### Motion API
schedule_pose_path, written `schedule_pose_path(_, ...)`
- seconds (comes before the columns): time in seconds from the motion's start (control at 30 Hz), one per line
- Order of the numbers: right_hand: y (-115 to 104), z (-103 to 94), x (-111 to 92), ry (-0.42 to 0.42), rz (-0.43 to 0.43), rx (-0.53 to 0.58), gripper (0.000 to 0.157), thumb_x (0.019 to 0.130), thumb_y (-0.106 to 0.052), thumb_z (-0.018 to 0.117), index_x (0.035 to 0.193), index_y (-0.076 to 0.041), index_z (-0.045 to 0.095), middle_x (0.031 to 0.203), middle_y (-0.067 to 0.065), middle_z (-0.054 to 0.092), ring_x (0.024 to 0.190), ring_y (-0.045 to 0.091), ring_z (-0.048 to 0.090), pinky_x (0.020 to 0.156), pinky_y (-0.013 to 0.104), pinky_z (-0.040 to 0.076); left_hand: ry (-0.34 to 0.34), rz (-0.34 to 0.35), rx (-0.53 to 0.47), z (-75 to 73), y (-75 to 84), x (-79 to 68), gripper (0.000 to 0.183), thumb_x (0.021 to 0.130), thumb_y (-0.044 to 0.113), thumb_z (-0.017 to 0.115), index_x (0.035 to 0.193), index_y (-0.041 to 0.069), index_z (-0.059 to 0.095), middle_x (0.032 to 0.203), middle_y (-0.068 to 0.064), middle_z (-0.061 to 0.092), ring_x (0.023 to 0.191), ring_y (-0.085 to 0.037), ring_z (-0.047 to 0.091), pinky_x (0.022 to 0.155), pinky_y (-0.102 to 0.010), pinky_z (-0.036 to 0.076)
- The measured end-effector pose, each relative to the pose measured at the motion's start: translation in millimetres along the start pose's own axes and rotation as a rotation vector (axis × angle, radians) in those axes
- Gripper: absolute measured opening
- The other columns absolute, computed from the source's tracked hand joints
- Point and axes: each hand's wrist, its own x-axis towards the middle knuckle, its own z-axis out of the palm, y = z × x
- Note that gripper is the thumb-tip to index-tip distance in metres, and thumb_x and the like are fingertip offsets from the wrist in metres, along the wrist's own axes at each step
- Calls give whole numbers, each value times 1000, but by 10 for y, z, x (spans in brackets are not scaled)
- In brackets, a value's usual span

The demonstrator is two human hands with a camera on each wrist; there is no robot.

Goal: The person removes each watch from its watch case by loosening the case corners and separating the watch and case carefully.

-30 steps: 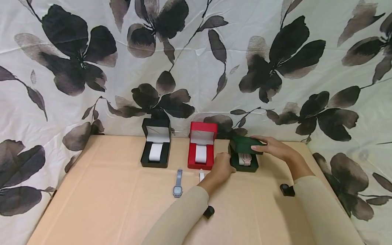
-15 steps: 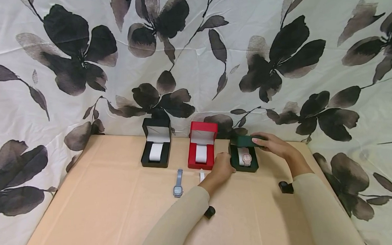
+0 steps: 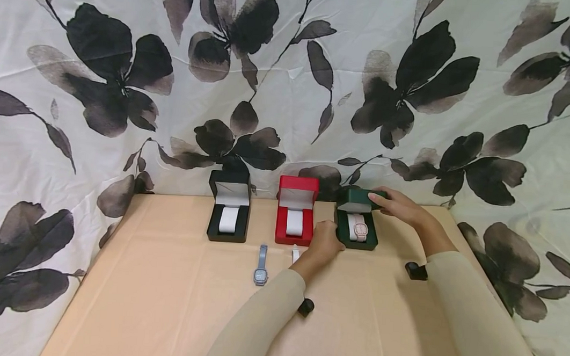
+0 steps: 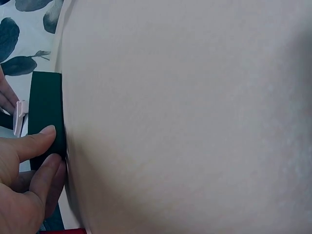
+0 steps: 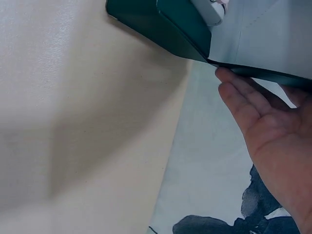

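In the head view a green watch box [image 3: 368, 245] stands at the right of a row, its lid [image 3: 354, 195] raised and its pale lining showing. A pink watch [image 3: 361, 229] sits round the white cushion inside. My left hand [image 3: 326, 240] grips the box base at its near left corner; in the left wrist view the thumb lies on the green front wall [image 4: 47, 100]. My right hand [image 3: 397, 205] holds the lid at its right end, thumb in front. The right wrist view shows fingers along the lid's edge, beside the grey lining [image 5: 273, 34].
To the left stand an open red watch box [image 3: 280, 232] and an open black watch box [image 3: 213, 230], each with a white cushion [image 3: 294, 222]. A blue watch [image 3: 261, 268] lies in front, and a white strap [image 3: 295, 254] shows beside my left forearm. Floral cloth [image 3: 289, 92] hangs behind.
My right hand has swung the green box's lid up and back, uncovering the pink watch. The left hand has stayed at the box's corner.
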Motion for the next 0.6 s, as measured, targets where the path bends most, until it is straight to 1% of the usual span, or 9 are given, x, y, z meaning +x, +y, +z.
schedule_pose_path(0.07, -12, 0, -3, 34, -12, -62, 65, 110, -43, 44, 152, 5, 36, 143, 29, 48, 133, 45, 50, 114, 61, 43, -1, -3, -16, -15, 6, -5, 42, 71, 15, 95, 105, -2, 78, 96, -11, 76, 90, -21, 68, 75, -25, 58)
schedule_pose_path(0.17, -54, 1, -19, 98, -28, -181, 62, 109, -47, 46, 148, 2, 44, 137, 26, 56, 123, 43, 57, 106, 57, 51, -6, -15, -44, -29, 14, -8, 39, 71, 13, 96, 102, -2, 78, 92, -11, 76, 84, -19, 66, 69, -24, 57)
schedule_pose_path(0.23, -94, 2, -41, 139, -31, -249, 61, 108, -50, 47, 144, -2, 49, 134, 24, 59, 120, 41, 58, 102, 55, 51, -11, -23, -52, -31, 20, -9, 37, 71, 13, 95, 101, -2, 78, 91, -11, 76, 82, -19, 66, 67, -24, 56)
schedule_pose_path(0.3, -124, 0, -65, 174, -26, -293, 61, 106, -53, 48, 143, -4, 51, 135, 23, 59, 121, 41, 57, 101, 57, 48, -17, -29, -50, -30, 30, -12, 38, 71, 12, 95, 101, -2, 78, 91, -10, 76, 81, -18, 66, 67, -24, 57)
schedule_pose_path(0.4, -154, -10, -81, 206, -23, -305, 65, 105, -55, 50, 146, -5, 49, 142, 25, 55, 130, 44, 51, 107, 65, 42, -20, -36, -45, -34, 41, -7, 41, 71, 12, 95, 106, -2, 78, 96, -11, 77, 83, -19, 67, 72, -25, 59)
schedule_pose_path(0.47, -148, -24, -84, 221, -21, -290, 66, 105, -54, 51, 148, -4, 45, 146, 27, 51, 136, 47, 47, 110, 68, 40, -21, -39, -44, -36, 49, -2, 43, 72, 12, 95, 108, -2, 77, 98, -11, 77, 85, -19, 66, 74, -25, 59)
schedule_pose_path(0.53, -143, -33, -79, 229, -28, -270, 67, 105, -52, 51, 151, -4, 42, 150, 29, 48, 140, 50, 43, 110, 68, 40, -22, -42, -44, -39, 53, 5, 42, 72, 12, 95, 108, -3, 77, 97, -11, 76, 84, -19, 66, 74, -25, 59)
schedule_pose_path(0.6, -130, -41, -65, 244, -40, -268, 68, 105, -51, 52, 153, -4, 40, 152, 30, 46, 140, 53, 43, 108, 68, 43, -20, -44, -38, -40, 54, 15, 41, 72, 12, 95, 106, -2, 77, 96, -11, 76, 83, -18, 64, 72, -24, 58)
